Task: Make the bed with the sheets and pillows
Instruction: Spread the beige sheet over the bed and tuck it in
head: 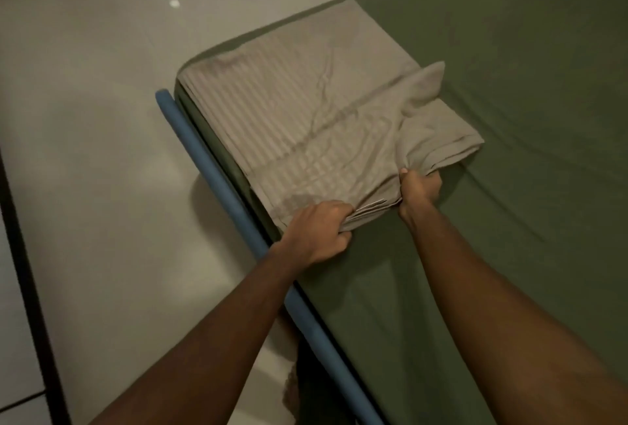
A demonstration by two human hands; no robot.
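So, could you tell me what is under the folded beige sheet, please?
The green sheet, which shows all around it. Anything else beneath the folded sheet is hidden.

Bare left hand [317, 232] and right hand [419, 191], both on long bare forearms [217, 322].

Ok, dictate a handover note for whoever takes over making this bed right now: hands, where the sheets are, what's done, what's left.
Left hand: grips the near edge of the folded beige striped sheet, layers bunched.
Right hand: grips the same edge further along, under a loose flap.
The beige sheet lies folded on the bed corner, on the dark green fitted sheet, beside the blue padded rail.
Done: green sheet covers the mattress where visible.
Left: unfold and spread the beige sheet; add pillows, none in view.
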